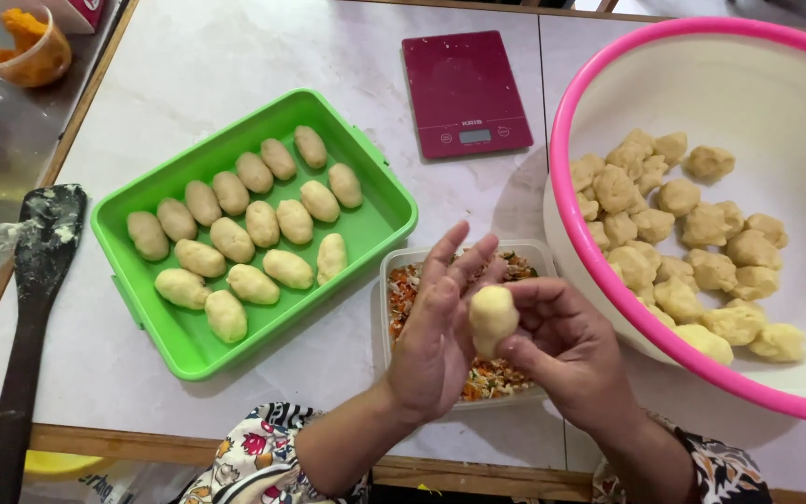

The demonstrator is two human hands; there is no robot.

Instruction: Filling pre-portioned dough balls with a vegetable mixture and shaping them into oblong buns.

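A pale oval dough piece [493, 318] is held between my two hands over a clear square container [401, 259] of chopped mixed vegetable filling. My left hand [437, 327] presses its palm and straight fingers against the dough's left side. My right hand [566, 345] cups the dough from the right with curled fingers. A green rectangular tray [377, 187] to the left holds several shaped oval dough pieces [263, 224] in rows. A big pink-rimmed basin [566, 121] at right holds several rough dough lumps [678, 243].
A dark red kitchen scale [465, 91] lies at the back centre of the white marble table. A black floured spatula [34, 280] lies at the left edge. A clear bowl with orange food [25, 42] stands at the far left corner.
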